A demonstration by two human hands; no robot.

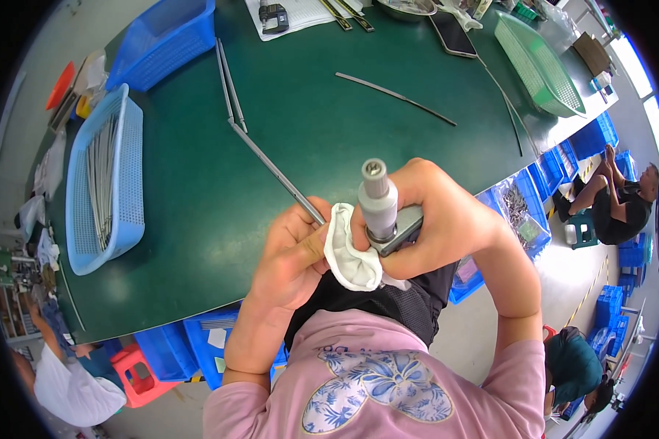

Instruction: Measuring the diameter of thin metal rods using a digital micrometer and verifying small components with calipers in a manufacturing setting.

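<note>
My left hand (287,257) is closed around the lower end of a thin grey metal rod (280,175), which slants away to the upper left. A bunched white cloth (353,269) lies between my hands, against the left fingertips and partly hiding them. My right hand (450,219) grips a micrometer (378,212) by its dark frame, its silver thimble pointing up. The micrometer's jaws are hidden behind the cloth and fingers, so I cannot tell whether they touch the rod. Beyond the held rod's far end lie two more metal rods (231,86) on the green table (190,197).
A light blue basket (130,183) of metal rods stands left, a darker blue basket (165,47) behind it. A flat strip (395,98) lies mid-table. Far right are a phone (452,33) and green basket (538,69). Blue bins (518,208) line the right edge; people sit nearby.
</note>
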